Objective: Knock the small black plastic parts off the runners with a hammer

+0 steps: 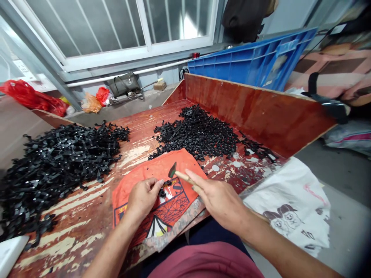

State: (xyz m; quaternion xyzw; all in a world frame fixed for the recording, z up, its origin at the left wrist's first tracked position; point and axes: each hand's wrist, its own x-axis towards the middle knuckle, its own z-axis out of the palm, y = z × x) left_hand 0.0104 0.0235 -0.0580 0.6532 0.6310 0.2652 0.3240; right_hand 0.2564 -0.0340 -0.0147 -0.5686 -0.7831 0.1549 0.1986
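Observation:
My left hand (pixel 145 196) is closed, pinching a small black part (pixel 165 187) between thumb and fingers just above an orange printed cloth (pixel 139 173). The part's exact kind is too small to tell. In my right hand (pixel 218 197) is a tool with a pale wooden handle (pixel 185 177) and a short, dark flat blade (pixel 172 170). That blade points up and left, close to the black part and apart from it. The cloth lies over the worn red board of the worktable (pixel 78 231), at its front edge.
Heaps of small black parts lie at left (pixel 63 158) and centre back (pixel 199 133). A raised red wooden side board (pixel 255 108) bounds the right, with a blue crate (pixel 249 61) behind it. White printed cloth (pixel 292 208) hangs at right. Red plastic bags (pixel 31 98) lie at far left.

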